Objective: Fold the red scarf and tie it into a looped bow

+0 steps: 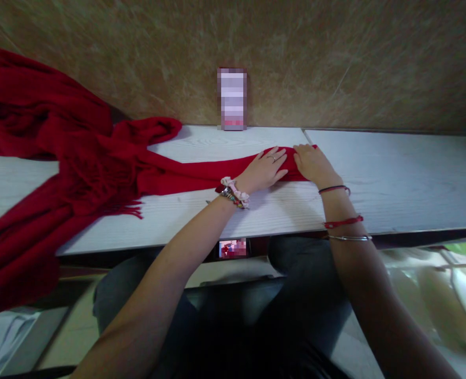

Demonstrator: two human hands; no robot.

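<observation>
We best press evenly on the red scarf strip (201,177) between the front and back edges of the bench (406,181), left hand (265,170) spread, right hand (315,165) across its end, whether pinching we cannot tell.

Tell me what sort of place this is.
Probably indoors, perhaps a home or shop: a long white wood-grain tabletop against a brown marbled wall, with red fringed woven fabric lying on top.
</observation>
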